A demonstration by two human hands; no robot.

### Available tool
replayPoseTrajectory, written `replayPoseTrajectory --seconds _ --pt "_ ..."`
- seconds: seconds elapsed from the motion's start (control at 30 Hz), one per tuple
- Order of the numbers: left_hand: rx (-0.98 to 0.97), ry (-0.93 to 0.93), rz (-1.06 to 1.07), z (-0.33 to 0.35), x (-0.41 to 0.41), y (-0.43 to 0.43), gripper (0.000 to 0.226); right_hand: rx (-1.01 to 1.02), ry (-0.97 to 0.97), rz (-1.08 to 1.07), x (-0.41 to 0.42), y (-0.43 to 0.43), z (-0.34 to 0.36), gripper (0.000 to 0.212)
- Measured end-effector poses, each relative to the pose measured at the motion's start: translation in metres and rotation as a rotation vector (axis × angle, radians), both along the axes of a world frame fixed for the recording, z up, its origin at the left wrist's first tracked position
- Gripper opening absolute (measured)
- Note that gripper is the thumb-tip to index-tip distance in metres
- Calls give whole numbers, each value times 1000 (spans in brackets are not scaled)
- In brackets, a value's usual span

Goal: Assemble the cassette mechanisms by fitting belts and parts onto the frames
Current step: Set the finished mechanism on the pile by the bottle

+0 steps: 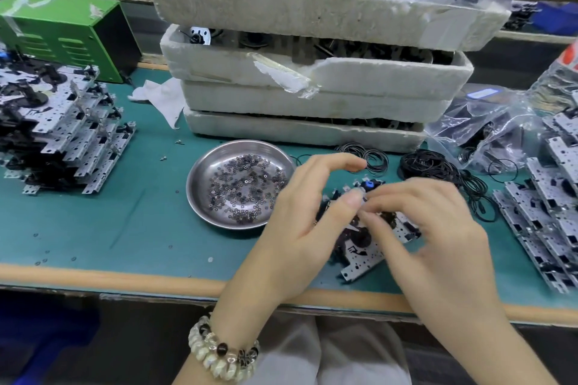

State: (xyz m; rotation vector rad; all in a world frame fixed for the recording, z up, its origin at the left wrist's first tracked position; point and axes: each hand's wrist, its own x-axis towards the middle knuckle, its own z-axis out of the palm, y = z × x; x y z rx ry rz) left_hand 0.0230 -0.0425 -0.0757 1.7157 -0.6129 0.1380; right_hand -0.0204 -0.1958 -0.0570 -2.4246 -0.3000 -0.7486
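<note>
The frame (364, 262) I am working on lies on the green mat (93, 212) close to the near edge of the bench, right of the middle, mostly hidden under my hands. Only its pale metal corner, some black parts and a small blue piece at its far end show.

My left hand (300, 222) grips the frame from its left side. The thumb is pressed down on its top, the lower fingers are curled in against its edge, and the forefinger arches up free above it. My right hand (434, 228) comes over from the other side with its fingers bent down into a tight pinch beside my left thumb. That hand is blurred, and I cannot tell what, if anything, is between the fingertips. A bead bracelet (222, 353) sits on my left wrist.

Just left of my left hand is a round steel dish (200, 166) holding a scatter of tiny washers (244, 191). Beyond my hands lie black belts (428, 166), some loose and some heaped. Behind them stands a stack of white foam trays (312, 87) full of parts. Piled frames (72, 134) sit at the far left and more frames (550, 212) at the right, with clear bags (488, 122) behind those. A green box (62, 31) stands at the back left, and a white cloth (162, 100) lies beside the trays.
</note>
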Motion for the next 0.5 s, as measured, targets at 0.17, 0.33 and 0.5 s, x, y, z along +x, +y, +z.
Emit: replayPoseTrajectory --seconds 0.17,0.33,0.5 --pt "38 183 -129 -9 3 0 48 -150 -23 -100 14 4 -6 5" --pt "-59 254 -138 -15 10 1 54 -212 -36 -104 13 12 -9 1" --pt "-50 261 -121 -21 11 0 56 -281 -57 -146 9 16 -8 8"
